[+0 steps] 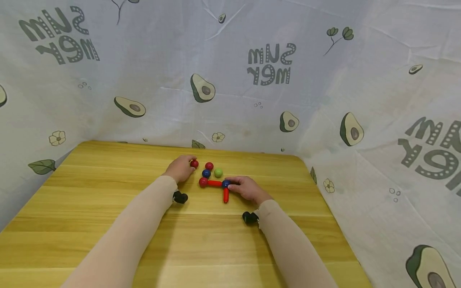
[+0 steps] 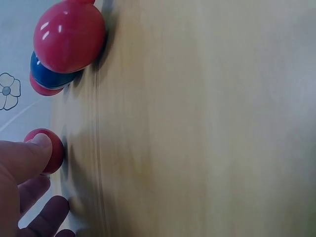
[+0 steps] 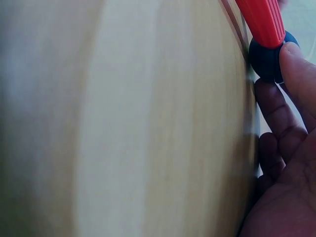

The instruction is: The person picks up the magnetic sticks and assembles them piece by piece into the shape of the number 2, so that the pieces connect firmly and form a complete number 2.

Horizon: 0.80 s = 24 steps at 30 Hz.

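My left hand [image 1: 180, 169] pinches a shiny red ball [image 1: 195, 164] at the far side of the table; in the left wrist view the thumb lies across this ball [image 2: 55, 153]. With thumb and fingers, my right hand [image 1: 249, 189] grips a dark blue ball [image 1: 225, 184]. Two red rods meet at that blue ball: one rod [image 1: 215, 183] runs left to another red ball [image 1: 203, 182], and the other rod [image 1: 225, 195] points toward me. In the right wrist view the near rod [image 3: 264, 22] partly covers the blue ball.
Between the hands, behind the joined pieces, sit a second blue ball [image 1: 206, 173], a light green ball [image 1: 218, 173] and a further red ball [image 1: 209, 166]. The wooden table [image 1: 201, 248] ends at a printed cloth [image 1: 234, 116] at the back and right.
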### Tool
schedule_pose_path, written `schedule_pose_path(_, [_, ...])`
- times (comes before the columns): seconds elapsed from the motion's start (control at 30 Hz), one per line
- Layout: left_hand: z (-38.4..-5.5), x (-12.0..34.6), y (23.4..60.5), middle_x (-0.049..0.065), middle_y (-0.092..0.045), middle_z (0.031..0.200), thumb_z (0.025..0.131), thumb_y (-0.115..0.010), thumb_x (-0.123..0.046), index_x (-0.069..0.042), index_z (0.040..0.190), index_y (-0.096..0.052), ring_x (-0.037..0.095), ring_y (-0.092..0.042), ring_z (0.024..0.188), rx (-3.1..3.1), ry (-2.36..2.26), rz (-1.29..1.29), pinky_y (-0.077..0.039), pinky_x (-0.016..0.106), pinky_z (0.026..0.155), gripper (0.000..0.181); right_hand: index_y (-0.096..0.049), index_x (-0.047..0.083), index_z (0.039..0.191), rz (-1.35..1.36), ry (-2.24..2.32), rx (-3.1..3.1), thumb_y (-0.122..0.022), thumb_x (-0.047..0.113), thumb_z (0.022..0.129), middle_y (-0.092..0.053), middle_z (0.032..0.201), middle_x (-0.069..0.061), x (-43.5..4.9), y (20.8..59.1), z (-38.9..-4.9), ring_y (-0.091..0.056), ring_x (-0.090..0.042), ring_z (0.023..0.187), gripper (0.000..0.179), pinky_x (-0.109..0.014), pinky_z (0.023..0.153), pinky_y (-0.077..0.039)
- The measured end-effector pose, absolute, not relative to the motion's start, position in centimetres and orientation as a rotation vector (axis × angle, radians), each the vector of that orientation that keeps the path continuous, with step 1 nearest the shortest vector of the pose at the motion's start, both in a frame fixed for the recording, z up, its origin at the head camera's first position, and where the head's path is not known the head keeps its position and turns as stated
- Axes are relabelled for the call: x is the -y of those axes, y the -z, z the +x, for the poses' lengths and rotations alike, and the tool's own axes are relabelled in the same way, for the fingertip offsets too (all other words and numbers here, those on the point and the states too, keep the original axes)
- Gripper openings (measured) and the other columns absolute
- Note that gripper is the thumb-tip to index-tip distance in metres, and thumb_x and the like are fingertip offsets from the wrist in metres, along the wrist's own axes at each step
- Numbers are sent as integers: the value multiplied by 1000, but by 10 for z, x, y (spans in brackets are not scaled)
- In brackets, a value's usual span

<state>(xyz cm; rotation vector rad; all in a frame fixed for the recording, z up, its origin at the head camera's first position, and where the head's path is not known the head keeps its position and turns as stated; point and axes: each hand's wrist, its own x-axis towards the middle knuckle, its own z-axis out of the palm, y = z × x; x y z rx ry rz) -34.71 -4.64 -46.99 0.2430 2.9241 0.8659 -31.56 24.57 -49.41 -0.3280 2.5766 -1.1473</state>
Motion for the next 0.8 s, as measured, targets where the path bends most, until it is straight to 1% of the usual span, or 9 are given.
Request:
schedule_pose_path(0.23, [-345, 48, 469, 17, -60, 149, 107, -62, -20, -9, 148, -56, 38, -56, 137, -2901, -909, 200, -41, 55, 119, 43, -66, 20, 144, -328, 1130, -2577, -63, 25, 107, -62, 150, -9, -244, 489, -313, -54, -31, 142, 38, -51, 125, -35])
schedule_pose_path(0.47, [-348, 55, 476, 17, -65, 137, 106, -64, -24, -9, 142, -57, 35, -62, 121, -2911, -886, 201, -48, 53, 112, 39, -67, 19, 144, -352, 1143, -2570, -63, 25, 107, -63, 149, -9, -248, 493, -319, -56, -30, 140, 38, -51, 124, -37])
schedule_pose_path(0.63, [-339, 62, 471, 17, -65, 136, 106, -63, -25, -9, 140, -57, 34, -62, 120, -2917, -892, 230, -48, 53, 111, 38, -67, 19, 143, -361, 1167, -2546, -63, 24, 107, -64, 148, -8, -249, 496, -326, -57, -29, 139, 37, -50, 124, -38])
schedule_pose_path(0.8, [-320, 64, 462, 16, -65, 134, 106, -64, -25, -10, 137, -58, 34, -62, 121, -2893, -970, 313, -48, 53, 112, 35, -67, 19, 144, -374, 1149, -2554, -64, 25, 107, -63, 149, -9, -250, 494, -332, -56, -31, 141, 38, -51, 124, -37])
